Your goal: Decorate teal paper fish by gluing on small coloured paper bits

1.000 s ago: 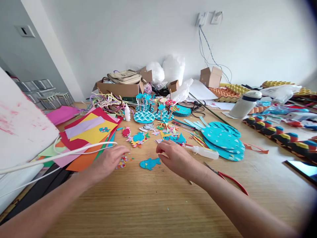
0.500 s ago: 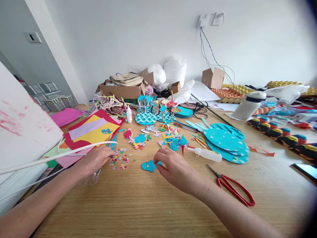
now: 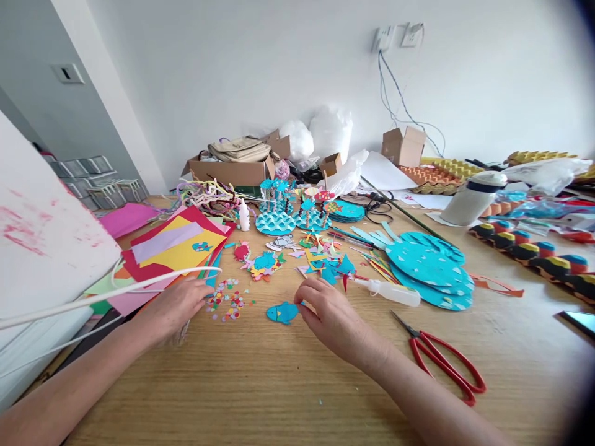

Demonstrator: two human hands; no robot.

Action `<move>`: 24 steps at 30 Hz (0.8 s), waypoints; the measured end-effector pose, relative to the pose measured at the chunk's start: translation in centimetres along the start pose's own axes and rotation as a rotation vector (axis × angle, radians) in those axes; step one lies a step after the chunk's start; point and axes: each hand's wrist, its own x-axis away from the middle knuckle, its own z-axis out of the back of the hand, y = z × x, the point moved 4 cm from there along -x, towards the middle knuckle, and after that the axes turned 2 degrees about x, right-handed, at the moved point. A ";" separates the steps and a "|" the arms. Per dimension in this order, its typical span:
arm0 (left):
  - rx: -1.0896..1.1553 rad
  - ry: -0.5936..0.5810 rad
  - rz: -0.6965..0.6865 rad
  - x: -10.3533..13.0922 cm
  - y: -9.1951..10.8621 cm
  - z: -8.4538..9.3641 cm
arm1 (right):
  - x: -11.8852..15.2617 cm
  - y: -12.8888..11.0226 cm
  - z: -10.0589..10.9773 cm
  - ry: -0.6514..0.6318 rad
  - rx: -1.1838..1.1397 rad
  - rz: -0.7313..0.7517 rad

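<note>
A blue paper fish (image 3: 282,313) with an inked outline and a small yellow mark lies flat on the table. My right hand (image 3: 328,319) is beside its tail, thumb and forefinger pinched together; whatever is between them is too small to make out. My left hand (image 3: 179,305) is palm down at the edge of the scattered coloured paper dots (image 3: 231,300). Its fingers are bent and close together, and their grip is hidden. Behind the fish lie paper sea-creature cutouts (image 3: 264,263) and blue paper scraps (image 3: 329,271).
Red-handled scissors (image 3: 446,359) and a white glue bottle (image 3: 395,292) lie to the right, near stacked blue paper discs (image 3: 421,263). Coloured paper sheets (image 3: 179,241) and a white cable (image 3: 116,289) are on the left. Blue wave-shaped models (image 3: 275,222) stand farther back.
My right hand has drawn slightly right, off the fish's tail, so more of the fish shows. My left hand has hardly moved. The view has shifted slightly.
</note>
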 end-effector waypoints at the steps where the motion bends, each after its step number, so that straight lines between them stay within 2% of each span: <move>1: -0.005 -0.017 -0.001 -0.1 0.1 -0.1 | 0.0 0.0 0.0 -0.005 0.003 -0.001; 4: -0.033 -0.105 -0.010 -0.2 0.9 -0.2 | 0.1 0.1 -0.1 -0.018 0.008 -0.009; 6: -0.047 -0.123 -0.002 -0.4 1.2 -0.1 | 0.1 0.1 -0.2 -0.026 0.008 -0.012; 12: -0.100 -0.030 0.024 -0.8 0.8 0.1 | 0.3 0.1 -0.3 -0.031 0.020 -0.008; 24: -0.165 -0.018 0.041 -1.5 1.9 0.3 | 0.2 0.4 -0.6 -0.020 0.031 -0.009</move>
